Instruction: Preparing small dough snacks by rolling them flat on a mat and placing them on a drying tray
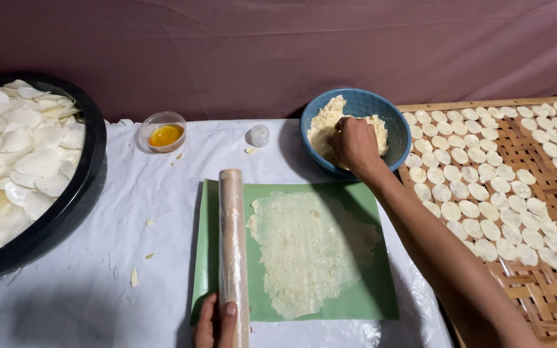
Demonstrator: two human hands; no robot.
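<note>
- Head view, nearest the camera: the left hand [216, 324] grips the near end of the long, pale, plastic-wrapped rolling pin [233, 248], fingers curled round it.
- The pin's long axis runs straight away from the person, along the left edge of the green square sheet [362, 296] on the white-covered bench [72, 296].
- Just right of the pin, a thin, ragged layer of pale rolled dough [307, 248] covers the sheet's middle.
- Beyond the sheet's far right corner, the right hand [354, 145] reaches into the round blue bowl [372, 106] of crumbly pale dough [327, 122], fingers bunched down into it; what they pinch I cannot tell.
- The right hand is the nearer one to the bowl.
- To the right, a woven bamboo tray [536, 303] carries rows of small pale discs [485, 193].
</note>
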